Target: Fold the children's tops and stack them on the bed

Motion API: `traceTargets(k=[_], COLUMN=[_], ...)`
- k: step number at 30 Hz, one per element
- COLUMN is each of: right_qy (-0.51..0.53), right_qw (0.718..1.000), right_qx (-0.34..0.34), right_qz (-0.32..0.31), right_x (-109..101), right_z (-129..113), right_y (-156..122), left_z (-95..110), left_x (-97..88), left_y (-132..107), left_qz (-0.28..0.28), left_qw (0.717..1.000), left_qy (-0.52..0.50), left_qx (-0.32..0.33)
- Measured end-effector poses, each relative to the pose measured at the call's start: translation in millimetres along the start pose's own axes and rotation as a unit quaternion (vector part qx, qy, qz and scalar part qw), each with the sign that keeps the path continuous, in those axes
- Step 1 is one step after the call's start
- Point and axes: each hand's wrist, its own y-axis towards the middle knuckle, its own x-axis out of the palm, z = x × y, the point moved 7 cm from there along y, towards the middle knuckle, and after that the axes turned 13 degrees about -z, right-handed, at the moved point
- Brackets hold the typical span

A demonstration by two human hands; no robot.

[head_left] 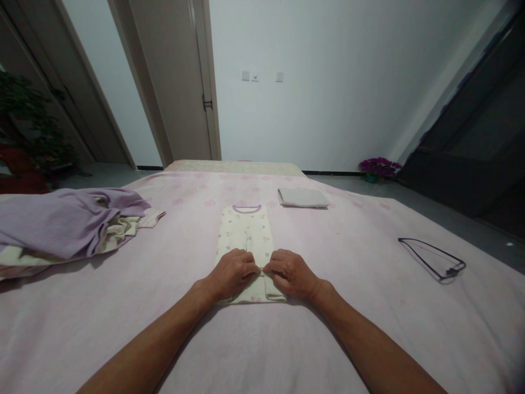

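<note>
A pale yellow patterned shirt (246, 232) with a lilac neckband lies on the pink bedcover, its sides folded inward into a long rectangle. The neckband points away from me. My left hand (235, 273) rests on the lower left part of the shirt, thumb and fingers pinched on the fabric near the middle. Opposite it, my right hand (289, 273) pinches the fabric from the right, its fingertips close to those of the left. Both hands cover part of the shirt's lower half, and a folded layer shows below the right fingers.
A heap of lilac and cream clothes (74, 224) lies at the left. Beyond the shirt to the right is a folded grey-white cloth (302, 197). A black cable loop (435, 257) lies near the right edge of the pink bedcover (353, 246). Purple flowers (379, 167) stand on the floor.
</note>
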Motion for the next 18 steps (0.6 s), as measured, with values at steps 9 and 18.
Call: traceTargets(k=[9,18], right_qy=[0.031,0.001], right_qw=[0.999,0.999], right_qx=[0.027,0.047], right_qz=[0.014,0.014], right_x=[-1.0,-4.9], right_z=[4.3,4.8], right_y=[0.3,9.9], left_z=[1.3,3.8], left_x=[-2.0,-5.7], left_y=[0.9,-0.5], left_qz=[-0.021,-0.042], left_qw=[0.999,0.998], left_qy=[-0.028,-0.043], left_qx=[0.0,0.007])
